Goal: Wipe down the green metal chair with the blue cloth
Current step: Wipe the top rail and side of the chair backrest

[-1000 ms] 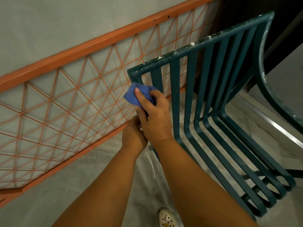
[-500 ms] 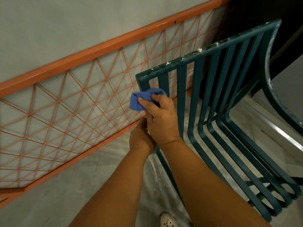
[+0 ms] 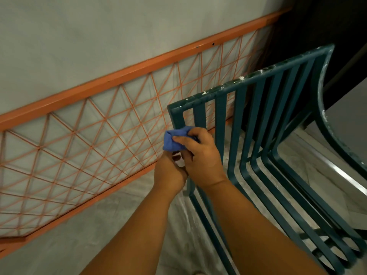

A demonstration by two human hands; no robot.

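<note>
The green metal chair (image 3: pixel 256 124) stands at the right, its slatted back toward me, with white specks along the top rail. My right hand (image 3: pixel 200 155) is shut on the bunched blue cloth (image 3: pixel 174 138) and presses it against the chair's left upright, below the top corner. My left hand (image 3: pixel 168 173) sits just under it, closed around the same upright or something small and white; the right hand hides most of its fingers.
An orange metal lattice frame (image 3: pixel 99 139) leans against the grey wall at left, close behind the chair. Pale marble floor (image 3: pixel 123 219) lies below. A metal strip (image 3: pixel 341 175) runs along the floor at right.
My right hand has slid the blue cloth down the chair's left upright, from just under the top corner to lower on the post. The view has shifted a little.
</note>
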